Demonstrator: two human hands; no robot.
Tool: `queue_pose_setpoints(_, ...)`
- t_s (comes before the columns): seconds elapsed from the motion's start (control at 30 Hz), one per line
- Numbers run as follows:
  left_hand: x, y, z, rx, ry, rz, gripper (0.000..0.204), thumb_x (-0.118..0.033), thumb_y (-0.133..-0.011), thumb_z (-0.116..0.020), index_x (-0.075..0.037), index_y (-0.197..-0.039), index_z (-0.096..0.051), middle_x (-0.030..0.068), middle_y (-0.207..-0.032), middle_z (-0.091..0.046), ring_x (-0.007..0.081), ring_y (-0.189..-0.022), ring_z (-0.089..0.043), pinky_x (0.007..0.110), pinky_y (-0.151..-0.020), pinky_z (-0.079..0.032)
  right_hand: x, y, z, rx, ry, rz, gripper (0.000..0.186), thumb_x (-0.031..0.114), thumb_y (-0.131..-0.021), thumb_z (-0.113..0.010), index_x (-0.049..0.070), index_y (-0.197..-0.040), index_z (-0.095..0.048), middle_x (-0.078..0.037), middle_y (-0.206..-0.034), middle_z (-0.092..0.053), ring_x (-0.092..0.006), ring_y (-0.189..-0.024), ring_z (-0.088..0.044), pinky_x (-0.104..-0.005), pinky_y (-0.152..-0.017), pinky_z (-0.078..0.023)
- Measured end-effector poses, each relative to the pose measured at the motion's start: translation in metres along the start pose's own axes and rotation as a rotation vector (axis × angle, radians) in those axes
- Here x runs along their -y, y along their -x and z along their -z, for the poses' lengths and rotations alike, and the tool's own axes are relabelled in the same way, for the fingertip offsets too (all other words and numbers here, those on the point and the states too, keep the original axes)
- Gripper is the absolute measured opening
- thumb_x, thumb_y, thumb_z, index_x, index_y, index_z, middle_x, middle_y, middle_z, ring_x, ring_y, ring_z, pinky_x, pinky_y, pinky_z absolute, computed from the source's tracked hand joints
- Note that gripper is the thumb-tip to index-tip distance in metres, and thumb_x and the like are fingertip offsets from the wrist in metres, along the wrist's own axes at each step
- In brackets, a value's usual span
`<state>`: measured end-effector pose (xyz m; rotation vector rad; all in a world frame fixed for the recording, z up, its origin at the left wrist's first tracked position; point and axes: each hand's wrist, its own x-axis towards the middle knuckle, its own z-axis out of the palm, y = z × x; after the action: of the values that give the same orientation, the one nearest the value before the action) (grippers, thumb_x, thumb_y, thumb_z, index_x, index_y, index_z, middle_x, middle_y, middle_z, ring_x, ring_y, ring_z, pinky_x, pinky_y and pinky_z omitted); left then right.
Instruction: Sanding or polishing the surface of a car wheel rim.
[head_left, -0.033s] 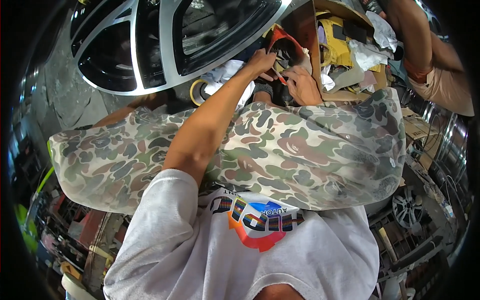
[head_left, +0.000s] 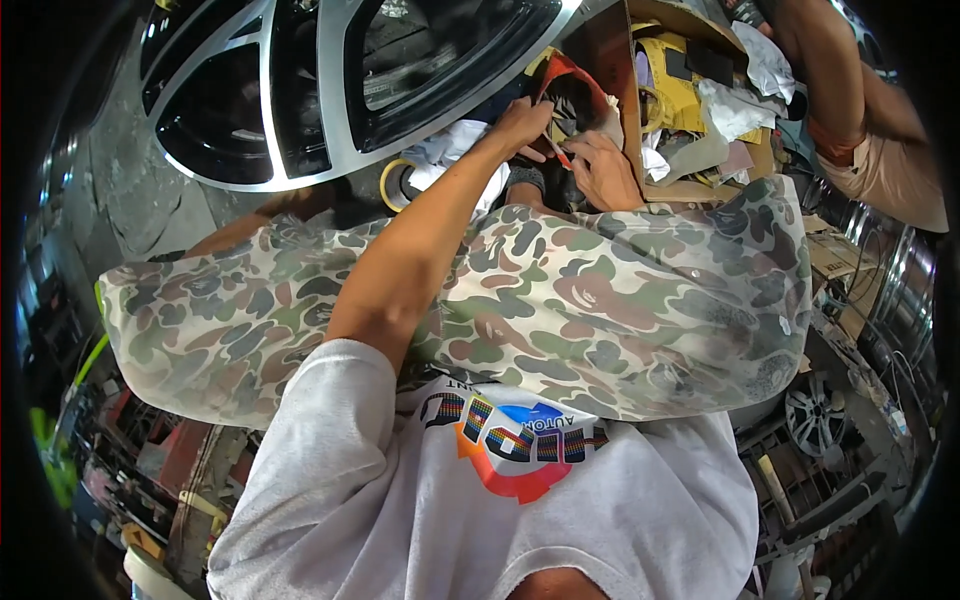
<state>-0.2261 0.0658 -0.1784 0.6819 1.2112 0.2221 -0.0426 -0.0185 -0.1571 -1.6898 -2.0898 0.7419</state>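
Note:
A red-edged bag (head_left: 572,68), pale on its outside, gapes beside the cardboard box, with dark and light pieces showing inside. My left hand (head_left: 522,128) has its fingers closed at the left side of the bag's mouth. Across from it, my right hand (head_left: 604,172) pinches the near edge of the bag, where a red and whitish strip shows between the hands. Parts of the fingers on both hands are hidden. Just left of my left hand lies crumpled white paper (head_left: 455,150), with a roll of yellow tape (head_left: 388,186) next to it.
A black and silver wheel rim (head_left: 325,95) looms at the far left. A cardboard box (head_left: 633,110) of scraps, crumpled paper and yellow sheets stands right of my hands. Another person's arm or leg (head_left: 830,80) shows at far right. Camouflage trousers (head_left: 620,300) cover my spread legs.

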Motion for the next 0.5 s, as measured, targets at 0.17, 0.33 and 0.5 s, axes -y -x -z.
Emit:
queue_pose_setpoints(0.17, -0.001, 0.005, -0.011, -0.1, -0.298, -0.152, 0.054, -0.033, -0.096, -0.078, 0.005, -0.135, -0.069, 0.0219, -0.117, -0.078, 0.0291, -0.095, -0.081, 0.038, -0.066, -0.071, -0.007, 0.013, 0.001, 0.091, -0.021, 0.018, 0.027, 0.018, -0.095, -0.075, 0.0, -0.116, -0.076, -0.023, -0.11, -0.074, -0.0464, -0.105, -0.07, -0.0516, -0.092, -0.055)
queue_pose_setpoints(0.33, 0.038, -0.026, 0.014, -0.231, -0.346, -0.204, 0.05, -0.028, -0.093, -0.08, 0.01, -0.126, -0.074, 0.0258, -0.114, -0.08, 0.0308, -0.088, -0.083, 0.04, -0.066, -0.071, 0.021, -0.012, 0.009, -0.164, -0.221, -0.235, 0.032, 0.023, -0.097, -0.075, 0.002, -0.12, -0.077, -0.025, -0.117, -0.073, -0.046, -0.105, -0.07, -0.0527, -0.092, -0.055)
queue_pose_setpoints(0.5, 0.032, -0.008, 0.001, -0.2, -0.291, -0.165, 0.033, -0.016, -0.095, -0.078, 0.006, -0.12, -0.078, 0.0247, -0.109, -0.081, 0.033, -0.079, -0.083, 0.038, -0.066, -0.071, 0.012, -0.019, -0.002, -0.151, 0.075, -0.318, 0.042, 0.027, -0.095, -0.079, 0.005, -0.13, -0.074, -0.024, -0.121, -0.071, -0.0439, -0.108, -0.071, -0.0516, -0.095, -0.056)
